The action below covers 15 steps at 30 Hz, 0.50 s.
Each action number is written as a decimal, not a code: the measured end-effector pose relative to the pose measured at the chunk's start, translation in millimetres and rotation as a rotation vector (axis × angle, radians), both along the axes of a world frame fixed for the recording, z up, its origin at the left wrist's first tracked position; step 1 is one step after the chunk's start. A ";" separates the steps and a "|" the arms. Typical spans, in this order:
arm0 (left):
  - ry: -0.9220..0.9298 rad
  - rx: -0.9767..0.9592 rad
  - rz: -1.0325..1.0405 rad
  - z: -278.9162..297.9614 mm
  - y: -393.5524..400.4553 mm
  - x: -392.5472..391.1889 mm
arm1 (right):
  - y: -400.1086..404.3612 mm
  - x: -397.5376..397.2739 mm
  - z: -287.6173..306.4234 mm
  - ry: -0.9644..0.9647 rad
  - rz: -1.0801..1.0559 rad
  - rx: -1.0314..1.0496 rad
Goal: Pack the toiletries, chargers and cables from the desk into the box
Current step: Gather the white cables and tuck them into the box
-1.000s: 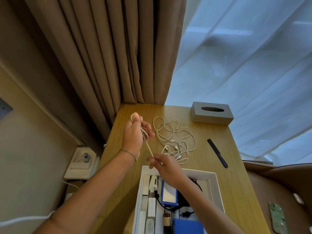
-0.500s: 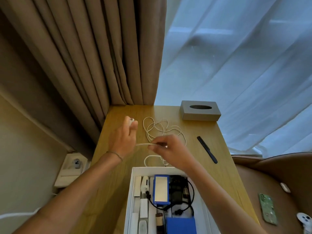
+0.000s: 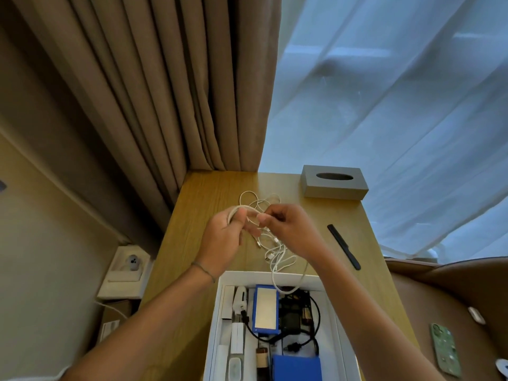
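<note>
Closing together above the desk (image 3: 209,188), the two hands now nearly touch, where a second ago they held the white cable (image 3: 277,257) stretched apart. The left hand (image 3: 222,237) grips a small coil of it; the right hand (image 3: 288,229) pinches the strand beside the left thumb. The rest, thin and tangled, trails down over the rim of the box (image 3: 275,276), its plugs lying on the wood.
</note>
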<state>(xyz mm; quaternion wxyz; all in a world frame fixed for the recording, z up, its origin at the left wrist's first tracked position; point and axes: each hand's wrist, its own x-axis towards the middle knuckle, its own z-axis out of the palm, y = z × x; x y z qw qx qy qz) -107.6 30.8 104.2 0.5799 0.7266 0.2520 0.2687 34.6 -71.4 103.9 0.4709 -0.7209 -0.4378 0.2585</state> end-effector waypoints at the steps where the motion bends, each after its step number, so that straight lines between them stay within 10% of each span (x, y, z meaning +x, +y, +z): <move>1: 0.002 -0.039 0.062 1.6 1.2 0.8 | 2.2 -2.9 -6.0 0.014 -0.020 -0.015; 9: -0.371 -0.757 0.267 36.0 53.6 5.7 | -8.3 -34.4 -59.3 0.392 -0.100 -0.104; 12: -0.545 -0.947 0.393 49.2 75.6 8.9 | -19.0 -56.6 -71.1 -0.058 0.052 -0.290; 15: -0.363 -0.747 0.553 47.7 81.9 16.7 | -23.6 -74.2 -51.8 -0.484 0.240 -0.354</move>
